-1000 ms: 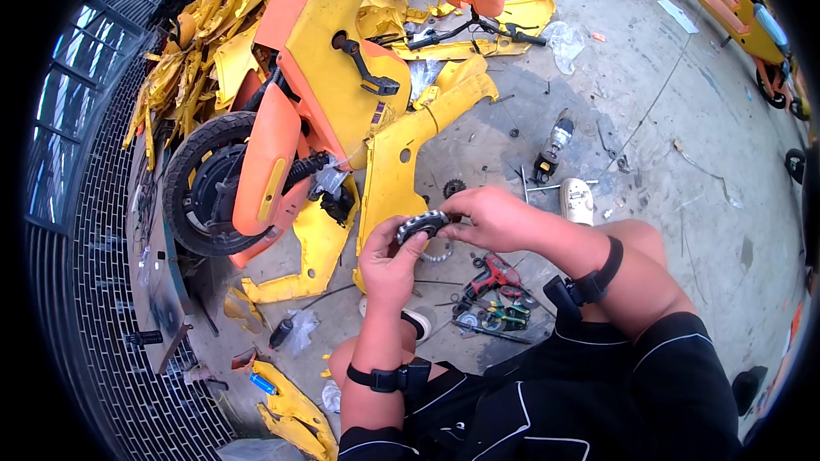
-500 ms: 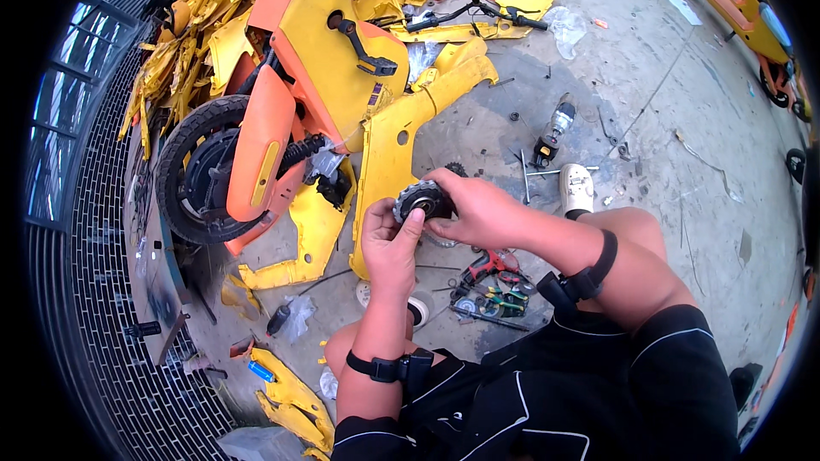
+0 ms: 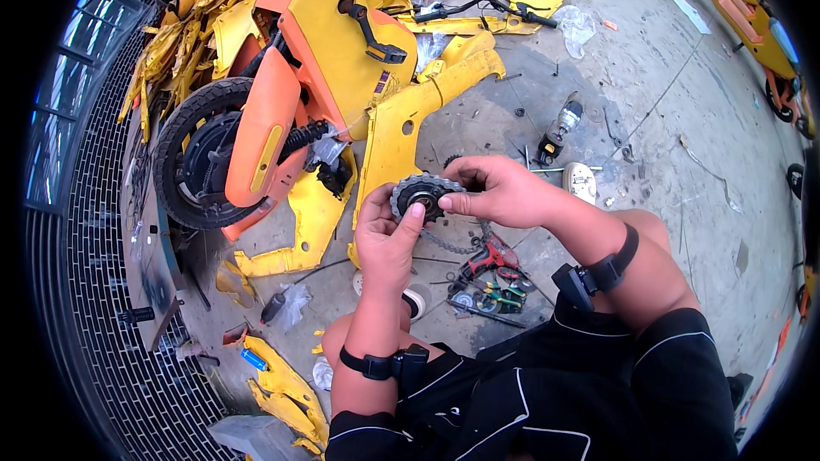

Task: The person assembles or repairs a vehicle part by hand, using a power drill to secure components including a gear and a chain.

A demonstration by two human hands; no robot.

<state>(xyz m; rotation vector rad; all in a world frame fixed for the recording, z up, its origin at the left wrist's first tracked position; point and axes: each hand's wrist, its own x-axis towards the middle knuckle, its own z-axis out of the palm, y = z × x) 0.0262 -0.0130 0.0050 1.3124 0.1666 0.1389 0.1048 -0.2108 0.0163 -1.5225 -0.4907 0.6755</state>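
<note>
A printed sticker (image 3: 382, 83) on the yellow-and-orange plastic two-wheeler body (image 3: 329, 55), toward eleven o'clock, is too small to read. Left hand (image 3: 386, 239) and right hand (image 3: 504, 192) curl closed around a dark, round, toothed metal sprocket (image 3: 413, 187), from its eight and three o'clock, thumbs against its face. Stained grey concrete floor (image 3: 658, 137) spreads toward two o'clock.

Dull metal sprocket (image 3: 417, 189) — smooth yellow plastic panel (image 3: 389, 156) — matt concrete floor (image 3: 658, 51).
</note>
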